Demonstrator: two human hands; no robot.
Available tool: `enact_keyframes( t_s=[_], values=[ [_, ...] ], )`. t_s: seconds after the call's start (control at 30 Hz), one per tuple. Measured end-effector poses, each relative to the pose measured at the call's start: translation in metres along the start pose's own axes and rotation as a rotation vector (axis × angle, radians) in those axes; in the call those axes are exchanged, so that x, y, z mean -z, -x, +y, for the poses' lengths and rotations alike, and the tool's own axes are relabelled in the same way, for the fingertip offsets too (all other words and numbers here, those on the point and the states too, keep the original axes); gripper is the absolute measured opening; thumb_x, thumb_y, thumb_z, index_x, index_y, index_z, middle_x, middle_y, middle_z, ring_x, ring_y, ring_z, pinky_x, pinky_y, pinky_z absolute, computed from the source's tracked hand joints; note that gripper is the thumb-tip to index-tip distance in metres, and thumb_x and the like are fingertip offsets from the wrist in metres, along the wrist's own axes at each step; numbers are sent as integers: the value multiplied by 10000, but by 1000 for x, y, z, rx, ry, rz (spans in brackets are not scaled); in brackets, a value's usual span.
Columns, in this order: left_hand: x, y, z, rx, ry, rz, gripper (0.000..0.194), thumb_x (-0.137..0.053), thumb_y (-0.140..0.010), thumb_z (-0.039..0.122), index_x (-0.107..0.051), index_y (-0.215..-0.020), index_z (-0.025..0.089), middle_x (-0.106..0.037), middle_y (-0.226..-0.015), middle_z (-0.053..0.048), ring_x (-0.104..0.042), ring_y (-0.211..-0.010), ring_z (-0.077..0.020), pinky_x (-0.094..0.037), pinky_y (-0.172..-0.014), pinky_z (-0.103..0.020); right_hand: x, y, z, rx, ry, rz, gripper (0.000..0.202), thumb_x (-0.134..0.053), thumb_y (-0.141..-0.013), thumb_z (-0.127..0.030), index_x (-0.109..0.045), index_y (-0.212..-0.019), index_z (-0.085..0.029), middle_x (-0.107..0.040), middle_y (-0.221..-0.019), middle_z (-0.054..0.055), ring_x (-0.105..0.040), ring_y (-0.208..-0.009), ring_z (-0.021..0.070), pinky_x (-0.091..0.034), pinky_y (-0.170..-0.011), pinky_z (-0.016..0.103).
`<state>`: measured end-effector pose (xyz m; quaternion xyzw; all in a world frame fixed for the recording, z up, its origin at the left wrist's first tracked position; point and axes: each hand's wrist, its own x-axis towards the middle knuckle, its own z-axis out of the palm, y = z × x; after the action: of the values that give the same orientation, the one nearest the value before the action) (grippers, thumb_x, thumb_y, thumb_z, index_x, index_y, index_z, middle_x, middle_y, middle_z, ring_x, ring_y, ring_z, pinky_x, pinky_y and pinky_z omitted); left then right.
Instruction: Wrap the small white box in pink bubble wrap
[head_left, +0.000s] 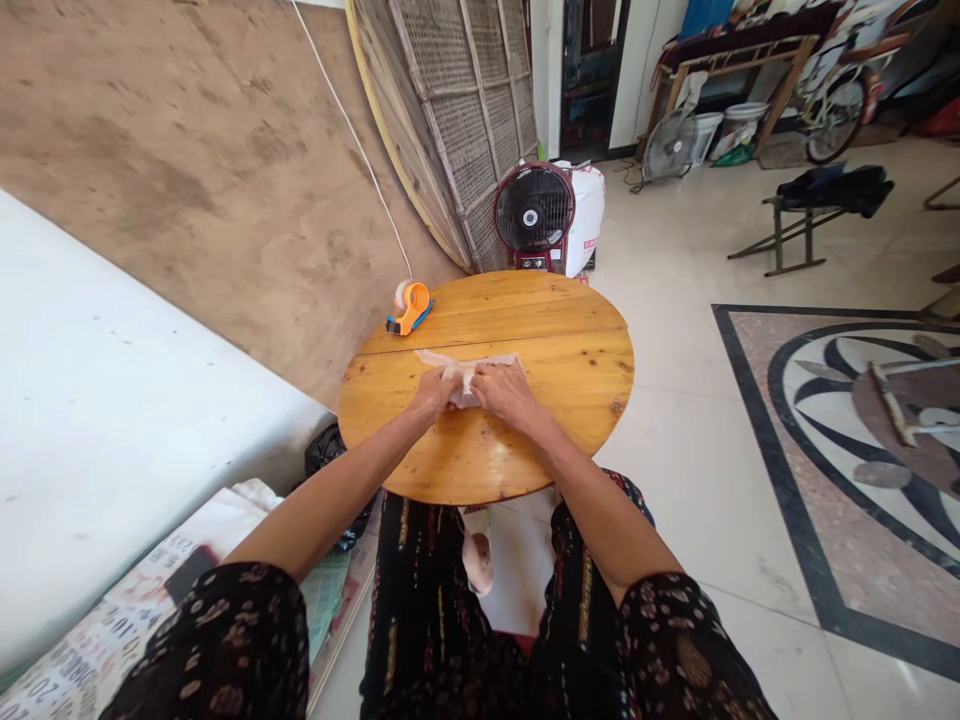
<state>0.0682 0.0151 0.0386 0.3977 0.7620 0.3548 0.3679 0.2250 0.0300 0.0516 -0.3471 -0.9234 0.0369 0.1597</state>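
On the round wooden table [547, 440] I hold a thin, whitish translucent sheet [504, 359], which looks like plastic or bubble wrap, with its upper edge spread out behind my fingers. My left hand [435, 390] is closed on its left part. Close beside it, my right hand [501, 388] is closed on the middle, fingers curled down. A small white bit shows between the two hands; whether something is wrapped inside is hidden. An orange and blue tape dispenser [411, 306] with a roll of tape stands near the table's far left edge, apart from both hands.
A dark red round heater or fan [534, 210] stands just beyond the table, with a white sack [586, 215] behind it. Woven panels [472, 90] lean on the left wall. Printed sacks [150, 600] lie at lower left. A low stool [799, 225] stands to the right.
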Motion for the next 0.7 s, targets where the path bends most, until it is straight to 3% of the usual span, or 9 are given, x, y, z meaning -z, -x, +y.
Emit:
enact_keyframes(
  t_s=[0.17,0.43,0.7],
  values=[
    [2,0,0,-78,69,22,196,-565,-703,228,-649,-861,147,-597,-588,15,-534,-488,-119,-387,-439,-194,-1,-1,1,-3,-13,-3,293,-425,-962,-224,-707,-975,-144,-687,-1063,123,-621,-983,239,-325,-884,380],
    [4,3,8,-110,109,25,91,-604,-650,226,-587,-701,152,-568,-551,35,-518,-461,-106,-381,-421,-185,-1,1,1,15,4,4,294,-431,-959,-232,-712,-919,-158,-692,-1015,100,-621,-954,240,-306,-872,398],
    [1,11,20,-113,128,5,77,-606,-669,209,-549,-654,158,-546,-508,40,-497,-422,-96,-371,-411,-187,4,0,0,14,-3,-25,289,-441,-955,-228,-722,-977,-161,-679,-1092,125,-594,-1030,253,-345,-857,368]
  ],
)
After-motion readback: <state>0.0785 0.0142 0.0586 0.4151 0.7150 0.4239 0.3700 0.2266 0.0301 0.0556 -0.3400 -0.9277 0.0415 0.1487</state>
